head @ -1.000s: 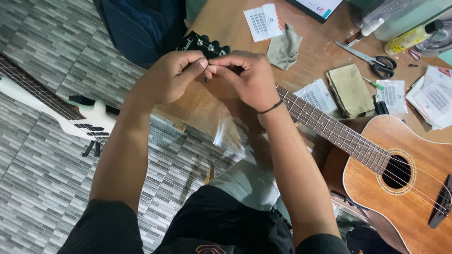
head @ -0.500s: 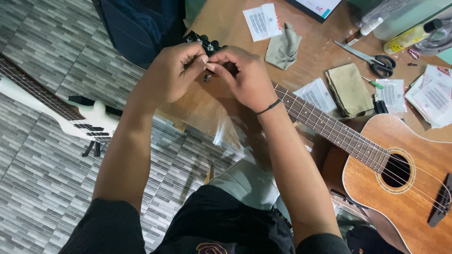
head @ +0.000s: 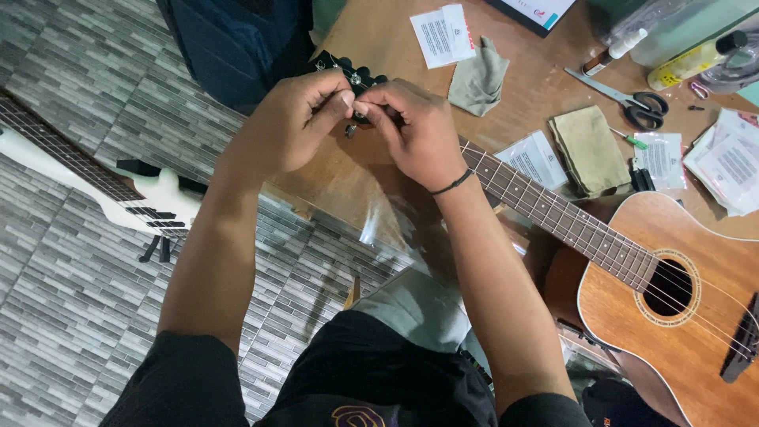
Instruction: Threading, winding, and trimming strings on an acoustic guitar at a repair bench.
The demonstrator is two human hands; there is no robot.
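**Both hands at the guitar headstock, worktop edge**

Left hand [head: 288,126] and right hand [head: 415,130] meet over the black headstock [head: 348,73] of the acoustic guitar [head: 664,277]. Fingers [head: 341,101] of both hands are pinched narrow, tips touching, around a small dark tuning peg [head: 350,130] at the headstock's lower side; the peg itself is mostly hidden. A thin black band sits on the right wrist.

Guitar: glossy reddish-brown wooden body, round sound hole, dark fretted neck running diagonally from the hands down to the lower right. The headstock lies near the worktop's left edge.

Worktop [head: 379,39]: smooth brown wood, rounded corner.

On it, beyond the hands:
- crumpled grey cloth [head: 478,77], soft, just beside the right hand
- folded olive cloth [head: 589,150], rectangular, near the neck
- scissors [head: 624,96], metal blades, black handles
- white paper slips [head: 443,33] and clear flat packets [head: 534,158]
- yellow bottle [head: 692,62], lying tilted at the far right

Floor: grey narrow-brick tile [head: 71,316], matt. A white electric guitar [head: 134,198] lies on it, well apart to the left. Open floor between it and the worktop edge
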